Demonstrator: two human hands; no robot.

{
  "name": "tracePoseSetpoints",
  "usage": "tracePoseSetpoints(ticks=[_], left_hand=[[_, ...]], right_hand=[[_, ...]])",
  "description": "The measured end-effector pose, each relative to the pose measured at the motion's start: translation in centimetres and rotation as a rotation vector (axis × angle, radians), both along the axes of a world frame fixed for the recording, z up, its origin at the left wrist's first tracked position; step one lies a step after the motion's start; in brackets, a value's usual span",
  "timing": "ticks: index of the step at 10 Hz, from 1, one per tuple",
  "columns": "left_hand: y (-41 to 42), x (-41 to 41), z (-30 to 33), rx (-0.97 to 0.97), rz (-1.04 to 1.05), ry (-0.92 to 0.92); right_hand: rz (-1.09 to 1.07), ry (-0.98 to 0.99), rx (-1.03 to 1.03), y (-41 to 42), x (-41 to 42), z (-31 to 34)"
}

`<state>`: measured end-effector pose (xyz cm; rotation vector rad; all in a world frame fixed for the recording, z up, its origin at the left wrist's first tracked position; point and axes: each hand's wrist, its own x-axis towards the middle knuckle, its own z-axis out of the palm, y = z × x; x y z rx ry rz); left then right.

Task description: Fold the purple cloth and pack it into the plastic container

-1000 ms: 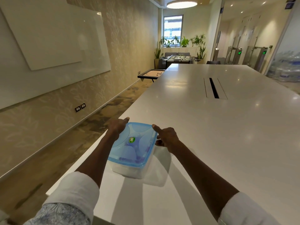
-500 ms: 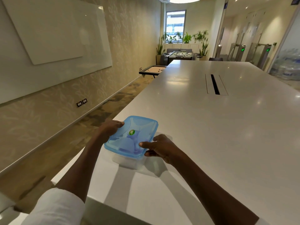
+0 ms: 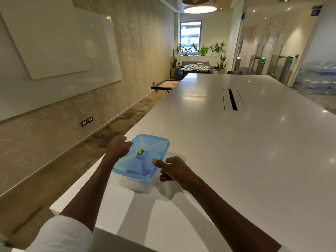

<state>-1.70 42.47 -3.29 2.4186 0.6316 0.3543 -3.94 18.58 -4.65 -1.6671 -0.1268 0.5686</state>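
A clear plastic container (image 3: 135, 185) with a translucent blue lid (image 3: 145, 157) stands near the left front corner of the white table (image 3: 236, 151). Purple cloth (image 3: 138, 171) shows dimly through the lid. A green round sticker sits on the lid's middle. My left hand (image 3: 119, 147) rests on the lid's left far edge, thumb on top. My right hand (image 3: 175, 169) is at the lid's right near edge, its index finger pressing on the lid and the other fingers curled beside the container.
The table's left edge (image 3: 109, 159) runs just left of the container, with carpeted floor below. A cable slot (image 3: 232, 99) lies in the table's far middle. A whiteboard (image 3: 54, 42) hangs on the left wall.
My right hand has slid from the lid's far right corner to its near right edge. My left hand stays on the lid's left side. The container sits in nearly the same spot.
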Motion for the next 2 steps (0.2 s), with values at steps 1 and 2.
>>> tracePoseSetpoints(ticks=[1, 2], left_hand=[[-2.6, -0.4, 1.0, 0.202, 0.063, -0.042], [-6.2, 0.5, 1.9, 0.295, -0.016, -0.155]], right_hand=[[-0.071, -0.186, -0.144, -1.6, 0.5, 0.0], [-0.142, -0.554, -0.488, -3.7, 1.4, 0.2]])
